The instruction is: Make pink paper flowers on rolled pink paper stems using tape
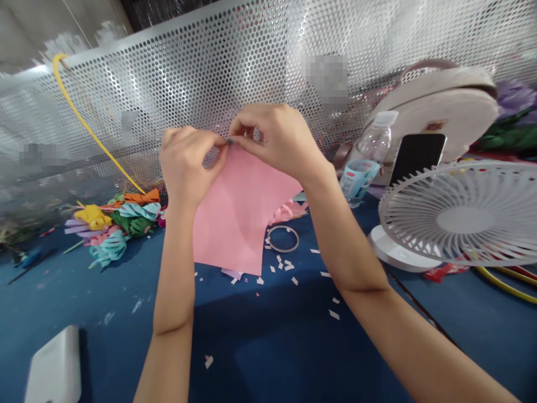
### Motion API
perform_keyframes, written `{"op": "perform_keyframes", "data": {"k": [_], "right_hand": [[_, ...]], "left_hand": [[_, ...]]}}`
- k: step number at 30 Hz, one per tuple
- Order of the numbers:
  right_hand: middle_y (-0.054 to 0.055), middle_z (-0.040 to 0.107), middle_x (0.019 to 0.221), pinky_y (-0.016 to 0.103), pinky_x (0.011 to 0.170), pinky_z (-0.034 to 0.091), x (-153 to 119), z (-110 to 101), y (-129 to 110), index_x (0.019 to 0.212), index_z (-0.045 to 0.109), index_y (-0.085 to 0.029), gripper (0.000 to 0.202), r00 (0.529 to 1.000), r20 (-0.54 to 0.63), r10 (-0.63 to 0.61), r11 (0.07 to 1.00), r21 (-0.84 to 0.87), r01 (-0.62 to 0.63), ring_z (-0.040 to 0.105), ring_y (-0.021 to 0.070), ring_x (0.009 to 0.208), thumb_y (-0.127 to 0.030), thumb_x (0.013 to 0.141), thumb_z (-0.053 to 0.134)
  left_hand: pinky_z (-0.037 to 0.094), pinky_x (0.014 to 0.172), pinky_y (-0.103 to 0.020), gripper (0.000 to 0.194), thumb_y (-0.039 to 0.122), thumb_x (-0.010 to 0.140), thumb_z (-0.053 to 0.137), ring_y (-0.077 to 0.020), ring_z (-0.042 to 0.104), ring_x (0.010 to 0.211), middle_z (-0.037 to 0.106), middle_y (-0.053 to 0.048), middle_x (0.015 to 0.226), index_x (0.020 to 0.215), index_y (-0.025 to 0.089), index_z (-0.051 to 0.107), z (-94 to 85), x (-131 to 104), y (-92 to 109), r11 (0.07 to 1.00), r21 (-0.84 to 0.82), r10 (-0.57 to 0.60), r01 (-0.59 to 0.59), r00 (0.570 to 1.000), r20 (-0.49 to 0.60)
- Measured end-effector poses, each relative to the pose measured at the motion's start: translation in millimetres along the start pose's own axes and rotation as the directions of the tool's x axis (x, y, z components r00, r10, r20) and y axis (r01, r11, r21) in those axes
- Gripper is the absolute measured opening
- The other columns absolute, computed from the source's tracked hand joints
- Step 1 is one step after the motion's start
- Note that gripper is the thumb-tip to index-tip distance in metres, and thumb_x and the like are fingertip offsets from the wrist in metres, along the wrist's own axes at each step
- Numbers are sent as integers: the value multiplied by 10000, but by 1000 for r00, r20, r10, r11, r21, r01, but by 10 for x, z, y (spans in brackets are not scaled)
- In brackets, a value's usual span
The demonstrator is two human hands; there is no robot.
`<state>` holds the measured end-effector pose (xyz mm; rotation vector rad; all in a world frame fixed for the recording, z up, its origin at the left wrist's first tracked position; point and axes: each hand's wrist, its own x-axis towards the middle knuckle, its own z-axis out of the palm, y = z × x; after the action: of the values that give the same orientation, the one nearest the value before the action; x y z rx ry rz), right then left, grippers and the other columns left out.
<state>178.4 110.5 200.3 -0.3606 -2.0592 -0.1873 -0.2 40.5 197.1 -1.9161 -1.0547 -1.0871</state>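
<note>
A sheet of pink paper (241, 212) hangs from my fingertips above the blue table, one corner pointing up. My left hand (188, 162) pinches its top edge between thumb and index finger. Close beside it, my right hand (279, 140) pinches the same top corner, its other fingers curled. The two sets of fingertips almost meet there, and a small dark spot shows between them; I cannot make out what it is. Below the sheet's right side lies a thin ring (283, 239), with pink paper strips (289, 211) behind it.
White paper scraps (287, 266) are scattered over the blue table (268, 347). Colourful paper flowers (113, 224) lie left. A water bottle (363, 162), a phone (417, 154), a beige bag (440, 109) and a white fan (465, 218) stand right. A white box-like object (54, 366) sits front left. Perforated metal (201, 73) rises behind.
</note>
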Motion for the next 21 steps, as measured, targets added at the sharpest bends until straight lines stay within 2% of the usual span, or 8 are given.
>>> {"op": "perform_keyframes", "data": {"k": [3,5,10,16,21], "right_hand": [[-3,663,868,331,648,404,-6,-23,-63,863,624,-284,126,999,5,-32,997,-65,32,579,174,784,-304,900,505],[2,665,899,328,659,405,-5,-41,-113,883,622,-274,125,999,23,-46,995,-93,48,585,173,808,-298,908,501],[14,673,930,333,661,388,10,-38,-127,902,633,-288,197,996,28,-83,982,-168,86,582,175,864,-353,946,453],[-7,679,845,299,656,399,16,29,-22,893,650,-342,213,990,-66,-122,992,-29,120,581,159,811,-450,920,468],[3,684,939,321,691,412,-11,-43,-148,934,626,-296,192,995,-30,-91,982,-172,85,596,178,866,-326,964,438]], "left_hand": [[501,741,-402,83,187,796,645,-201,644,747,719,18,780,772,266,650,-26,-2,-13,960,-244,-127,135,991,48],[520,709,-361,92,180,801,621,-186,641,728,715,18,770,767,262,645,-34,-3,-28,916,-345,-180,204,979,99],[522,723,-354,105,175,798,611,-195,644,756,706,17,777,758,268,635,-60,9,-15,911,-344,-198,228,973,120],[542,717,-359,79,196,797,611,-194,650,749,703,6,781,774,267,638,-36,7,-30,894,-370,-224,252,967,119],[545,730,-383,60,254,826,595,-213,657,797,703,-3,825,841,290,640,-6,-10,-45,887,-383,-242,257,966,90]]}}
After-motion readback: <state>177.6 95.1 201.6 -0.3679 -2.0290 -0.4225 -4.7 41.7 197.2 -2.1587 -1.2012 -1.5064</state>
